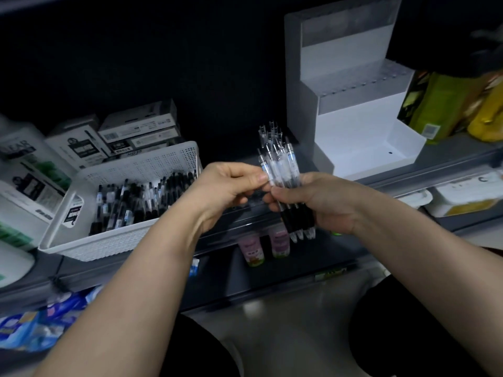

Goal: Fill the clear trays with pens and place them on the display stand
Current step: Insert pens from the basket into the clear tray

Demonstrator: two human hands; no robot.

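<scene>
Pens (281,170) upright in both hands, stand (353,126) beyond to the right.
The right hand (324,205) wraps the bundle's dark lower barrels, tips down, clear tops up and away; the left hand (231,186) pinches one pen at its left edge. The stand sits on the shelf (446,153) nearer the right hand, the basket (95,248) of spare pens to the left.

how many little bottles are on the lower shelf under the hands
2. A pink-labelled bottle stands on the lower shelf, and a second bottle stands just right of it. Others may be hidden further back.
</scene>
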